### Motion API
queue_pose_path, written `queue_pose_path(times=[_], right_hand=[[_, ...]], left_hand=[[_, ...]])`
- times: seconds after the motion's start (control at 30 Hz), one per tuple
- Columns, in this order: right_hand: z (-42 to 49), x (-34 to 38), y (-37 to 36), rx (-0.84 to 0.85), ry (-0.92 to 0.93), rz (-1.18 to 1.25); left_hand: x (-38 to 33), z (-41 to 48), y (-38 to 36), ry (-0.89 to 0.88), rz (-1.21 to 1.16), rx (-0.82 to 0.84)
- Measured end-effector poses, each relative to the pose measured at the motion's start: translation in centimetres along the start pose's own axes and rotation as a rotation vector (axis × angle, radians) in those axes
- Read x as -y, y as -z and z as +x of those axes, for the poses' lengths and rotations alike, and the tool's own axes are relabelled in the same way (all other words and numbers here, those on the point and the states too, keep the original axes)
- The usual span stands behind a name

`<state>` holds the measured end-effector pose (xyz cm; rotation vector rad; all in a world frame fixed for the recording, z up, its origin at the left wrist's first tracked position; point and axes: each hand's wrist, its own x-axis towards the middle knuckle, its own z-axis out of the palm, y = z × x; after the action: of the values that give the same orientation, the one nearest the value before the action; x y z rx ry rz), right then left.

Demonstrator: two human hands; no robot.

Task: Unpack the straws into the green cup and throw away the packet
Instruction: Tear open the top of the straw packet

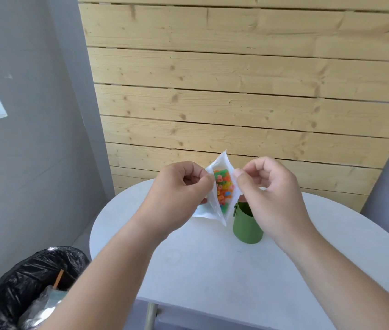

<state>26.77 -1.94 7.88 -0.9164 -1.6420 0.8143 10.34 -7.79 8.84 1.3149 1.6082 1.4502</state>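
Head view: your left hand [176,186] and right hand [263,184] each pinch one lip of the packet [215,210] above the table [212,270]; widen it evenly, straws [223,186] upright, beside the cup [246,228].

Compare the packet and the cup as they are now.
The packet is a white pouch, pinched in the air by the left hand and right hand; the cup is a green cylinder standing on the table. The packet holds coloured straws; the cup's visible inside shows none. Both are open at the top.
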Motion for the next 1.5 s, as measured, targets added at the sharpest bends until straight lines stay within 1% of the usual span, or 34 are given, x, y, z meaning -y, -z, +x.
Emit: queue_pose_path(times=[0.13, 0.23, 0.33, 0.43, 0.5, 0.57, 0.63, 0.7, 0.77, 0.87, 0.9, 0.97, 1.03, 1.13, 1.2, 1.27, 1.33, 1.4, 1.5], right_hand=[[-0.3, 0.1, -0.1, 0.041, 0.048, -0.004], [0.1, -0.4, 0.0, 0.039, 0.019, -0.003], [0.5, -0.7, 0.4, 0.070, -0.050, 0.041], [0.8, -0.9, 0.6, 0.090, -0.077, 0.103], [0.8, -1.0, 0.5, 0.095, -0.097, 0.167], [0.8, -1.1, 0.4, 0.088, -0.120, 0.224], [1.0, -1.0, 0.6, 0.058, -0.162, 0.290], [1.3, -0.9, 0.9, 0.011, -0.220, 0.361], [1.6, -0.8, 1.1, -0.028, -0.264, 0.435], [1.8, -0.5, 1.2, -0.075, -0.284, 0.526], [1.8, -0.4, 1.2, -0.084, -0.283, 0.553], [1.8, -0.1, 1.2, -0.087, -0.277, 0.618], [1.7, 0.2, 1.3, -0.072, -0.270, 0.706], [1.5, 0.4, 1.4, -0.028, -0.268, 0.831], [1.3, 0.3, 1.5, 0.018, -0.281, 0.896], [1.0, 0.2, 1.4, 0.065, -0.314, 0.950], [0.7, -0.1, 1.3, 0.088, -0.359, 0.997], [0.5, -0.5, 1.0, 0.103, -0.399, 1.029], [0.4, -1.3, 0.9, 0.128, -0.461, 1.039]], left_hand=[[0.0, 0.0, -0.4, -0.015, -0.005, 0.029], [0.0, 0.0, -0.3, -0.007, 0.036, 0.026], [0.1, 0.1, -0.1, -0.033, 0.151, -0.043], [0.2, 0.3, -0.1, -0.112, 0.240, -0.130], [0.1, 0.1, -0.6, -0.150, 0.199, -0.128], [0.2, 0.0, -1.1, -0.136, 0.119, -0.115], [0.5, 0.1, -1.0, -0.045, 0.059, -0.091], [1.0, 0.3, -0.4, 0.113, 0.010, -0.024], [1.6, 0.5, 0.2, 0.273, -0.032, 0.109], [2.9, 0.7, 0.4, 0.480, -0.068, 0.353], [3.2, 0.8, 0.2, 0.532, -0.118, 0.409], [3.8, 1.0, -0.6, 0.598, -0.281, 0.455], [4.1, 1.0, -1.7, 0.608, -0.550, 0.413], [4.0, 1.1, -2.9, 0.491, -1.016, 0.337], [3.4, 1.3, -3.3, 0.364, -1.194, 0.301], [3.0, 1.7, -3.5, 0.277, -1.296, 0.210], [2.8, 2.3, -3.9, 0.233, -1.363, 0.126], [2.7, 2.9, -4.2, 0.220, -1.401, 0.073], [2.4, 3.8, -4.2, 0.248, -1.397, 0.057]])
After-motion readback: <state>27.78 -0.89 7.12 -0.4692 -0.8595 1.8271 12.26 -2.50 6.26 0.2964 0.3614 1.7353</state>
